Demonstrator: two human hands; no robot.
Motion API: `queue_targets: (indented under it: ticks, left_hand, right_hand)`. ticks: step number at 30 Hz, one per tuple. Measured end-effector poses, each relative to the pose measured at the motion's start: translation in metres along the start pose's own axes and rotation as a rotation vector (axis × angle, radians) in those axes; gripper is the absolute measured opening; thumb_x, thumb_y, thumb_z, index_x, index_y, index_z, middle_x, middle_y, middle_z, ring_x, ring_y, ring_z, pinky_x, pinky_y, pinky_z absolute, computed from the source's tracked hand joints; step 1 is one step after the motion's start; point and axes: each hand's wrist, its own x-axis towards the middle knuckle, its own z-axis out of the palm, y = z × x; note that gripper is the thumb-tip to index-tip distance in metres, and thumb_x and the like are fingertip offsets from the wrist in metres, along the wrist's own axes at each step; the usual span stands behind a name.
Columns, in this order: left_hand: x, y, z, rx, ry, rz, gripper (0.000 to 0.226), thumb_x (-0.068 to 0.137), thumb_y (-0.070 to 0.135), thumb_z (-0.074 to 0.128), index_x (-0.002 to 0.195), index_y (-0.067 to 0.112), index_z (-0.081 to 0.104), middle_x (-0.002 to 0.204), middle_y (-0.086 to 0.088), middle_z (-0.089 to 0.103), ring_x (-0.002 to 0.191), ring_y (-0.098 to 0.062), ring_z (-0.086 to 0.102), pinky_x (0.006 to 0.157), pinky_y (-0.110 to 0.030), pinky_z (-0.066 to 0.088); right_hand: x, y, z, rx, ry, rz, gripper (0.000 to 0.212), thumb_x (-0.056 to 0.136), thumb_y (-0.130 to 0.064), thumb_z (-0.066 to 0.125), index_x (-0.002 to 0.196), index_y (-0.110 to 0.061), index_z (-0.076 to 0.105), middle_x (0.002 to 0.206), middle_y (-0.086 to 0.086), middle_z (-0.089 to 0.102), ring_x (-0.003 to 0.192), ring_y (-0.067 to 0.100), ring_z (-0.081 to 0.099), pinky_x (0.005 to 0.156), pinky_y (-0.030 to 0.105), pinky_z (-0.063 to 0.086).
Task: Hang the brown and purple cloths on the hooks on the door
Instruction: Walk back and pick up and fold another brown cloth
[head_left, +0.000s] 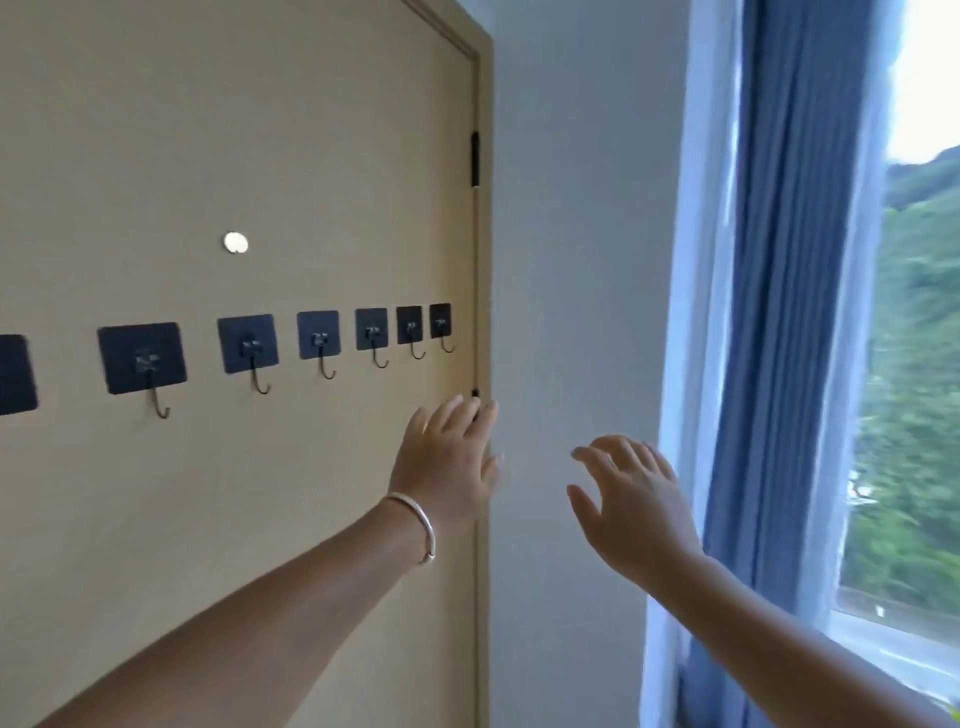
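A beige door (234, 130) fills the left of the view. Across it runs a row of several dark square adhesive hooks (318, 343), all bare, each with a small metal hook hanging below. My left hand (449, 462), with a silver bangle on the wrist, is stretched out open near the door's right edge, below the rightmost hook (440, 326). My right hand (634, 504) is open too, fingers spread, in front of the grey wall. Neither hand holds anything. No brown or purple cloth is in view.
A round peephole (235, 242) sits above the hooks. The door frame (484, 260) with a black hinge (475, 158) borders a grey wall (576, 234). A blue curtain (779, 312) and a window (914, 364) stand at the right.
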Motion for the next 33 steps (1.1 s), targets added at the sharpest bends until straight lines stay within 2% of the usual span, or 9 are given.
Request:
queue_targets:
  ticks: [4,9,12,19,24,33]
  left_hand:
    - [0.025,0.108,0.015,-0.186,0.020,0.130,0.060,0.093,0.044,0.038,0.148,0.021,0.029,0.150,0.000,0.036,0.140,-0.020,0.027,0.114,-0.042,0.020]
    - [0.055,0.254,0.014,-0.382,0.042,0.322,0.059,0.094,0.047,0.037,0.148,0.023,0.028,0.151,0.000,0.035,0.140,-0.019,0.028,0.114,-0.043,0.019]
    - [0.073,0.348,0.005,-0.532,0.052,0.466,0.058,0.095,0.045,0.040,0.148,0.023,0.028,0.150,-0.001,0.036,0.141,-0.019,0.027,0.116,-0.045,0.019]
    - [0.078,0.578,-0.044,-0.746,0.081,0.721,0.060,0.097,0.049,0.034,0.149,0.025,0.021,0.154,-0.001,0.029,0.143,-0.020,0.023,0.117,-0.045,0.016]
    - [0.056,0.708,-0.084,-0.890,0.096,0.861,0.062,0.096,0.052,0.033,0.150,0.026,0.017,0.156,-0.001,0.026,0.144,-0.019,0.020,0.118,-0.046,0.015]
    - [0.001,0.871,-0.158,-1.070,0.103,1.108,0.065,0.095,0.055,0.032,0.151,0.028,0.014,0.157,-0.001,0.021,0.146,-0.019,0.013,0.119,-0.046,0.010]
  right_hand:
    - [-0.046,0.084,-0.056,-0.183,-0.041,0.128,0.035,0.078,-0.033,0.070,0.110,-0.019,0.065,0.109,0.003,0.062,0.108,0.028,0.057,0.097,0.044,0.042]
    - [-0.095,0.182,-0.143,-0.398,-0.007,0.294,0.038,0.074,-0.033,0.074,0.108,-0.019,0.066,0.108,0.007,0.063,0.102,0.032,0.058,0.091,0.044,0.045]
    - [-0.133,0.239,-0.197,-0.507,0.006,0.397,0.038,0.075,-0.034,0.074,0.109,-0.019,0.066,0.108,0.007,0.064,0.102,0.032,0.058,0.092,0.045,0.044]
    - [-0.246,0.354,-0.339,-0.784,-0.031,0.659,0.040,0.079,-0.036,0.070,0.114,-0.018,0.065,0.113,0.007,0.063,0.109,0.030,0.057,0.101,0.050,0.038]
    - [-0.321,0.395,-0.434,-0.948,-0.072,0.814,0.045,0.085,-0.045,0.059,0.126,-0.025,0.056,0.127,0.000,0.057,0.125,0.021,0.047,0.110,0.049,0.031]
    - [-0.423,0.405,-0.571,-1.161,-0.117,1.063,0.047,0.089,-0.049,0.049,0.129,-0.024,0.052,0.129,0.000,0.054,0.124,0.020,0.044,0.109,0.046,0.030]
